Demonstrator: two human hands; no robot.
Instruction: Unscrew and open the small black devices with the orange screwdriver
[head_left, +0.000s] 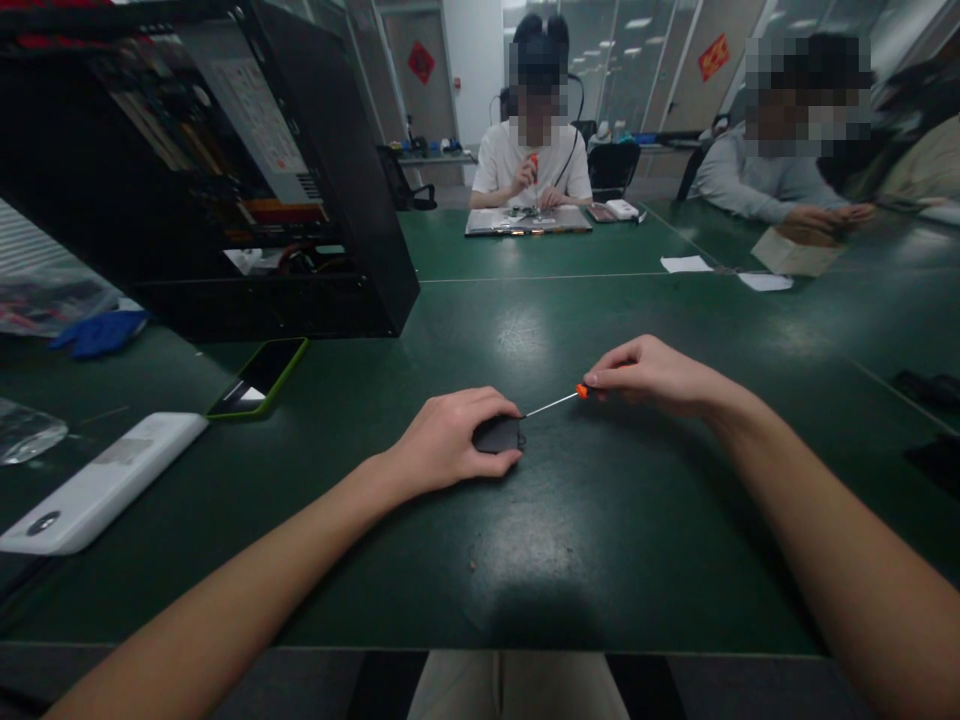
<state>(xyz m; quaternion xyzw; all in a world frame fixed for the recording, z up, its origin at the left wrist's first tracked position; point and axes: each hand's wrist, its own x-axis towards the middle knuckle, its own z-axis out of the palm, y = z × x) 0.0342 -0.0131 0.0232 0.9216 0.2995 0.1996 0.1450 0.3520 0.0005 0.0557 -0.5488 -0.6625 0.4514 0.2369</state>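
Observation:
Near the middle of the green table (420,590), my left hand (450,435) is closed around a small flat black box (496,436), thumb on the near side and fingers on the far side. A little metal loop shows at the box's right edge. My right hand (649,375) grips a screwdriver (553,404) by its orange handle, most of which the fingers hide. Its thin metal shaft slants down to the left, and the tip meets the box's far right corner. Whether the tip is inside a slot or only touching, I cannot tell.
An open black computer case (360,180) stands at the back left. A green-edged phone (259,378), a white power bank-like device (105,480) and a blue glove (99,333) lie left. Across the table, a person (529,165) holds a screwdriver; another person (780,180) handles a cardboard piece.

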